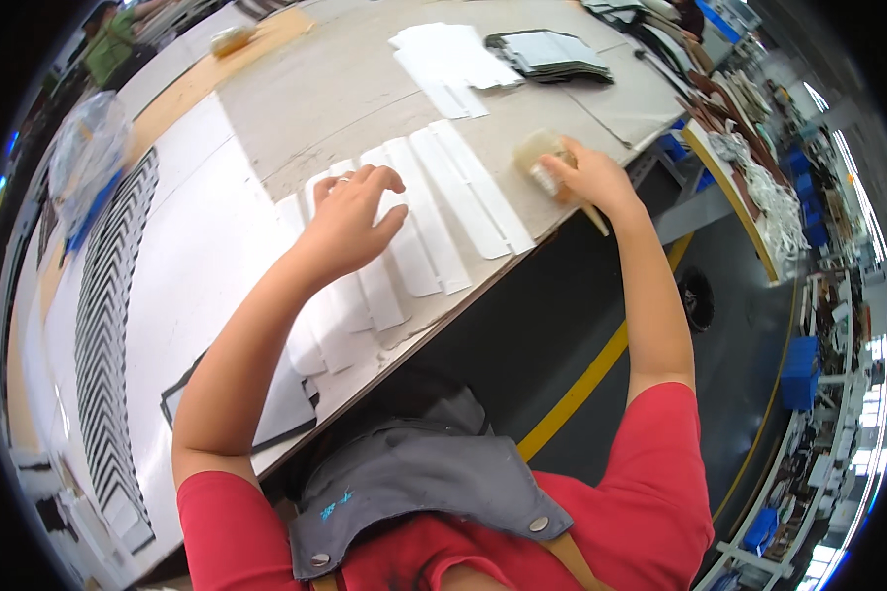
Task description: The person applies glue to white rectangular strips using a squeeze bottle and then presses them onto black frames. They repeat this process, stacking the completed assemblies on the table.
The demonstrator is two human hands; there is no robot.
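My right hand (591, 177) is closed at a yellowish, cloudy container (534, 150) near the table's right edge. A pale stick (596, 219), like a brush handle, juts from under this hand past the edge; its other end is hidden by the fingers and the container. My left hand (350, 222) hovers over or rests lightly on a row of white strips (404, 212), fingers bent and apart, with nothing visible in them. Side by side, these strips slant across the table, the rightmost one (473, 192) lying nearest the container.
White cut pieces (448, 59) and a dark-edged stack (552, 54) lie farther back. At left are a long row of black-edged pieces (108, 325) and a plastic bag (89, 148). A dark-edged panel (284, 409) lies under my left arm. Another yellowish container (232, 39) stands far left.
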